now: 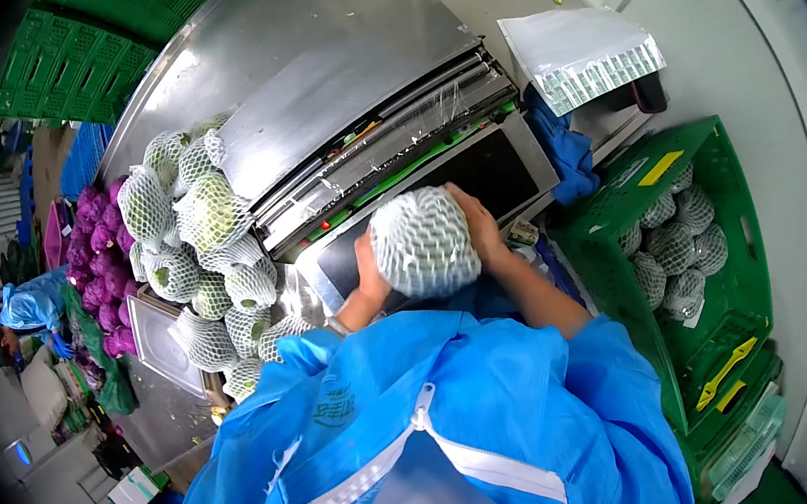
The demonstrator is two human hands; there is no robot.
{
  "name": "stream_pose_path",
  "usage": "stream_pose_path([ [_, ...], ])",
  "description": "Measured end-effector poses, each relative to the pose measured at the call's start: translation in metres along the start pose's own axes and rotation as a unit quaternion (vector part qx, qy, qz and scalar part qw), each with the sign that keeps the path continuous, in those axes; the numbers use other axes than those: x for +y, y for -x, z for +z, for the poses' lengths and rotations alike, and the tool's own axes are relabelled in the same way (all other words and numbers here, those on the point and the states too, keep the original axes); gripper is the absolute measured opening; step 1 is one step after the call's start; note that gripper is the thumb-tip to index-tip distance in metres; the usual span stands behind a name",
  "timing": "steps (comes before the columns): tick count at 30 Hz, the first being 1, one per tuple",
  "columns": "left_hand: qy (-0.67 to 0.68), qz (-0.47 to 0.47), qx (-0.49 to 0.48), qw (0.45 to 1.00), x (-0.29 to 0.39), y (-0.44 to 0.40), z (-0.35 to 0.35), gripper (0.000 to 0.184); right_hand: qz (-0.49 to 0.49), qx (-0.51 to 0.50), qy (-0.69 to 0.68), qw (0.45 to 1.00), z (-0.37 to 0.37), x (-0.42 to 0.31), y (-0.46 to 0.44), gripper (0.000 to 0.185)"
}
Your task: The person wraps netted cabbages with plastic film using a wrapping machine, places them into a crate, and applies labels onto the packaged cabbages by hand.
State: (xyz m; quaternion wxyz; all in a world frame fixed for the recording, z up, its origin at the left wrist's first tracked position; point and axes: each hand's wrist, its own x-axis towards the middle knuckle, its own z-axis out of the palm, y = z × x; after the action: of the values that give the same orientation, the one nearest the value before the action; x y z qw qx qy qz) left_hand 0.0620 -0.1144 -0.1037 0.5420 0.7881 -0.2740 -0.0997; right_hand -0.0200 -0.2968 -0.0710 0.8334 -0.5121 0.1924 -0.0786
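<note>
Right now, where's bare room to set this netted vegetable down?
The broad steel top looks bare between the netted pile and the rollers. A smaller bare patch is the dark plate, between your right hand and the blue cloth. It's crowded at that pile and inside the green crate.

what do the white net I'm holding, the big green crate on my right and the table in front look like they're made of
White net: likely plastic foam, matte; its strands look thick and puffy.
Green crate: probably hard plastic, slightly glossy, with a moulded opening.
Table: grey metal, perhaps steel, with bright reflections.
</note>
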Motion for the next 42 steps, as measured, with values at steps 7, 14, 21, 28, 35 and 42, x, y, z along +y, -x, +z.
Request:
stream_pose_path([
  [7,0.087,0.12,-0.085,0.985,0.104,0.019,-0.051,0.018,0.029,-0.241,-0.059,0.968,0.042,-0.047,0.102,0.032],
  [14,0.239,-0.109,-0.256,0.93,0.149,0.013,-0.027,0.028,-0.316,-0.178,0.244,0.899,0.069,-0.105,0.114,0.028],
  [21,0.486,-0.363,-0.367,0.705,0.185,0.024,0.003,0.039,-0.227,-0.041,0.312,0.921,0.013,-0.126,0.173,0.024],
  [28,0.561,-0.478,-0.4,0.545,0.222,0.022,0.061,0.067,-0.127,-0.054,0.066,0.988,-0.084,-0.145,0.257,0.083],
  [35,0.286,-0.224,-0.56,0.744,0.306,0.029,0.213,0.07,-0.182,0.395,0.218,0.874,-0.173,-0.159,0.346,0.094],
  [42,-0.086,0.411,-0.648,0.635,0.319,0.048,0.403,0.06,-0.031,0.369,0.039,0.928,-0.311,-0.145,0.455,0.103],
])
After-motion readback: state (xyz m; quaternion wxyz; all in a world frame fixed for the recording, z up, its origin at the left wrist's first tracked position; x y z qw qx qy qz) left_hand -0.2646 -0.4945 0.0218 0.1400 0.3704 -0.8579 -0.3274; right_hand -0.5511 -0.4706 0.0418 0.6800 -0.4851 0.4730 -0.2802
